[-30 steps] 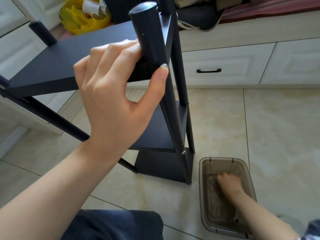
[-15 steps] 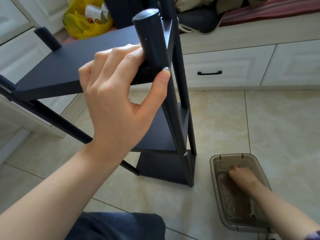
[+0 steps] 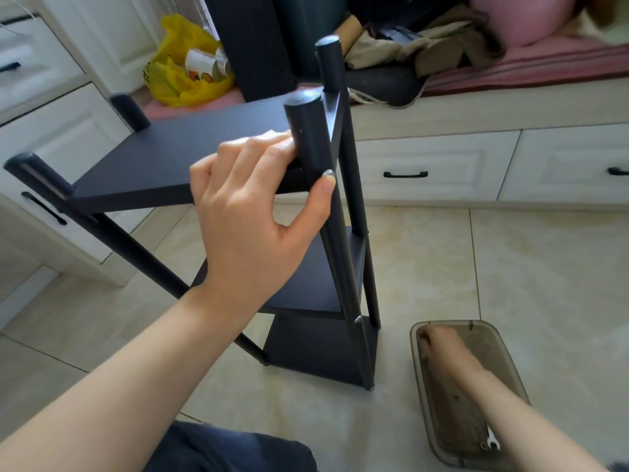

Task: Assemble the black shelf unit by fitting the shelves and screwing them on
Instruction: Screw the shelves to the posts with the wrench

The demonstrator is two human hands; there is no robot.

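Observation:
The black shelf unit stands on the tiled floor with three shelves between round black posts. My left hand grips the top shelf's near corner and the front post, fingers on the board, thumb against the post. A silver screw shows low on that post at the middle shelf. My right hand reaches down into the far end of a smoky plastic tray on the floor to the right; whether its fingers hold anything is hidden. A small silver wrench lies in the tray's near end.
White drawer fronts with black handles run behind and to the left. A bench above carries a pink cushion, bags and clothes. A yellow plastic bag sits at the back left. My dark-trousered knee is at the bottom.
My right hand has slid from the middle of the tray toward its far end. The view has shifted, so the shelf unit and tray sit lower and more to the right. Left hand's hold is unchanged.

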